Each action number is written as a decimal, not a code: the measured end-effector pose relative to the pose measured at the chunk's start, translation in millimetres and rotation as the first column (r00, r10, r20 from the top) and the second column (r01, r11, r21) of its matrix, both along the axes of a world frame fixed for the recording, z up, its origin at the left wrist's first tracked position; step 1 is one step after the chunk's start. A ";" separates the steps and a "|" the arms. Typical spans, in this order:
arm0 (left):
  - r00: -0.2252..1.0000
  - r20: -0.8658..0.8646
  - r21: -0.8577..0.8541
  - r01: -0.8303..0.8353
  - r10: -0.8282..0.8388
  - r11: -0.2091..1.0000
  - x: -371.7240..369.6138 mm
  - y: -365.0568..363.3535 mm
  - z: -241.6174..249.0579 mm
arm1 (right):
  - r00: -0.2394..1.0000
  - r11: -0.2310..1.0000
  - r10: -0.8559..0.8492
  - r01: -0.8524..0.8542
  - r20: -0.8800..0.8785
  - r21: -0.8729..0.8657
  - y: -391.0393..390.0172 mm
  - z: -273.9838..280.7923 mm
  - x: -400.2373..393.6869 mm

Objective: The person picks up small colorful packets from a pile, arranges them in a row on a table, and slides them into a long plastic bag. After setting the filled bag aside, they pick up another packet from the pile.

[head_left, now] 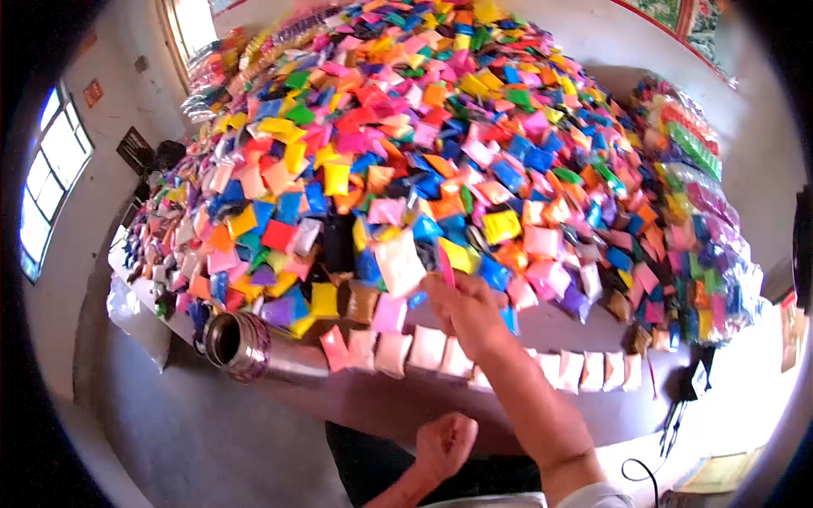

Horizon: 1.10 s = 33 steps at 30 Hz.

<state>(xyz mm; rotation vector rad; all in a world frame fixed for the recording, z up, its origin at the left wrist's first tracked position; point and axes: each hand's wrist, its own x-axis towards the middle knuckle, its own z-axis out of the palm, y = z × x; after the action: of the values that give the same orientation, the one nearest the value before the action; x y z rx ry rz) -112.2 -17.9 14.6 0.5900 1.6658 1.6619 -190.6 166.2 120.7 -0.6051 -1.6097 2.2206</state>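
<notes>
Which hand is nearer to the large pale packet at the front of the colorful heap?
Right. The right hand is just beside the large pale packet, on its right; the left hand is well back, close to the person's body.

Multicoloured packets [501, 227], pale pink packet row [426, 347]

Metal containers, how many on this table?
1: the shiny, open-mouthed metal container, near the front left edge of the table, beside the coral plastic packet. Others may be hidden under the multicoloured plastic packets.
</notes>
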 end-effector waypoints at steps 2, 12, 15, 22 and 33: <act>0.982 -0.136 0.049 -0.126 0.132 0.991 3.2 6.0 3.6 | 1.000 0.999 -0.025 0.024 0.017 0.041 -21.9 -9.7 56.0; 0.978 -0.157 -0.071 0.129 -0.138 0.989 25.7 1.0 20.8 | 0.929 0.932 -0.321 0.345 0.185 -0.113 -100.6 -59.3 217.1; 0.994 -0.075 0.066 0.090 -0.085 0.994 53.6 8.5 18.5 | 0.913 0.913 -0.371 0.392 0.167 -0.114 -103.7 -71.8 235.4; 0.942 0.320 0.018 0.104 -0.104 0.994 78.5 0.2 10.7 | 0.867 0.944 -0.280 0.173 0.412 0.280 -87.2 -71.2 284.7; 0.888 0.370 -0.023 0.301 -0.272 0.953 94.7 2.5 -1.1 | 0.914 0.607 -0.367 0.092 0.176 0.789 -53.8 -58.5 301.5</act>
<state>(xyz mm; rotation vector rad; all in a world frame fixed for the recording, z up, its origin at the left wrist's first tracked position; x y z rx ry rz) -17.5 -15.5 13.5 0.4326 1.2990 1.3839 110.9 112.4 62.1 -0.8648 -2.2587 1.0697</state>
